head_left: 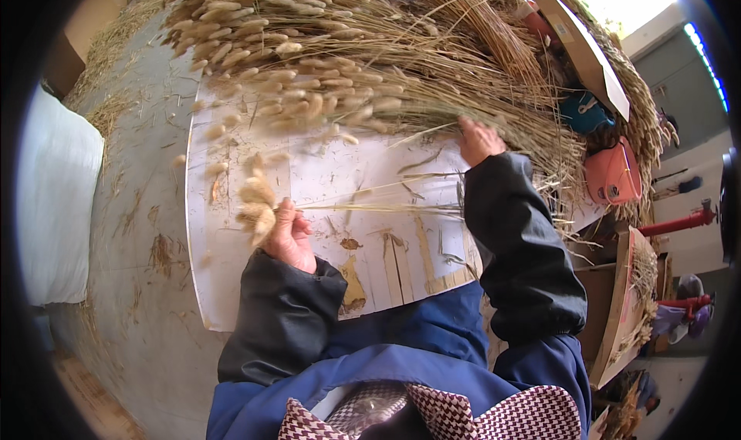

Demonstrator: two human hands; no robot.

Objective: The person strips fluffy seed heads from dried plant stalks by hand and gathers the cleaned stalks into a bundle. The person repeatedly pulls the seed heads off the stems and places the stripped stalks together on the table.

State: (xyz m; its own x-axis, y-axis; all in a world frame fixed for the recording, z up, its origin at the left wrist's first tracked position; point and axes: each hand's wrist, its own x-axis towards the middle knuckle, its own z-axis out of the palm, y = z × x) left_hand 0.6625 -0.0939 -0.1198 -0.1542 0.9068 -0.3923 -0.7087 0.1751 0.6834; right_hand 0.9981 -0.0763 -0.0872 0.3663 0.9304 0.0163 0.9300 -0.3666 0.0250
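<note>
My left hand (290,235) is closed round a small bunch of dried bunny-tail grass (258,201), just below its fluffy cream heads. The thin stems of this bunch stretch rightward over the white board (347,162). At the lower right edge of a big heap of the same dried grass (332,62), my right hand (480,140) has its fingers curled at the stems, pinching some of them. Heads in the heap point left and stems point right. Motion smears the near edge of the heap.
Loose heads and stem scraps litter the board and the grey floor (139,201). On the right stand a pink bucket (614,174), a blue container (585,112) and cardboard boxes (617,309). A white covered block (62,201) is at the left.
</note>
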